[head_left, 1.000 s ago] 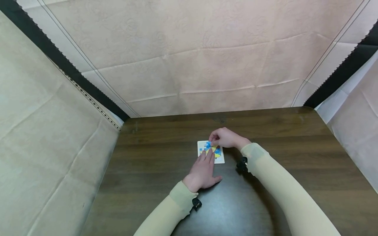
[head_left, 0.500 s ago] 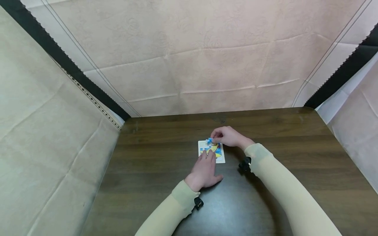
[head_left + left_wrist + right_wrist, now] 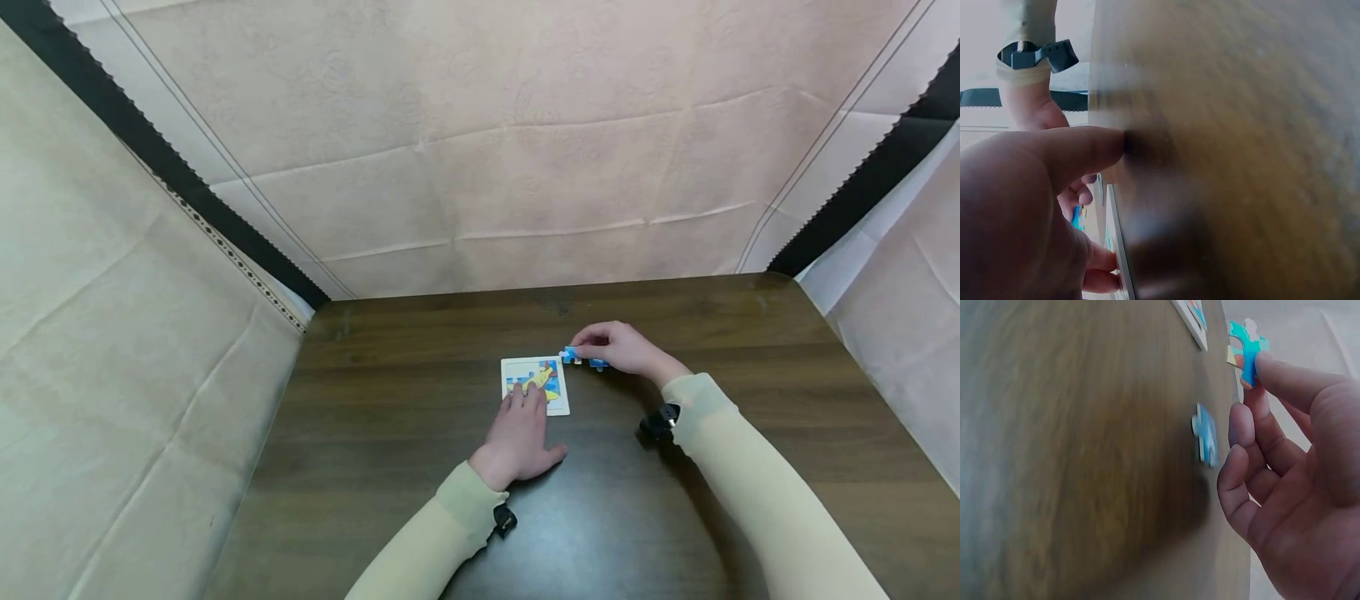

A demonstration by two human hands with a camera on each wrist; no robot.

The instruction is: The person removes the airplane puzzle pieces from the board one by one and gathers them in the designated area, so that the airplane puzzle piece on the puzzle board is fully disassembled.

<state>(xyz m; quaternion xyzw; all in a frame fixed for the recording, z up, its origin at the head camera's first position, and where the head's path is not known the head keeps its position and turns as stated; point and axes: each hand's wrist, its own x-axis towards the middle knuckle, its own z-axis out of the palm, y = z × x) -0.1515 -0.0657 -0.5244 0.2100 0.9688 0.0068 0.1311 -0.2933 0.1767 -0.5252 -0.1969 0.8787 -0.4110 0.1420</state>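
The hands are apart, the left hand (image 3: 517, 437) resting outstretched fingers on the puzzle board (image 3: 517, 365) on the table (image 3: 390, 417), the right hand (image 3: 628, 347) pinching a blue puzzle piece (image 3: 1249, 355) near the board's far right corner, beside another piece (image 3: 1207, 436).

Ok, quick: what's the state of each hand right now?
Left hand: open, fingers resting on the jigsaw puzzle board.
Right hand: holding a mostly blue jigsaw piece, pinched at the fingertips.
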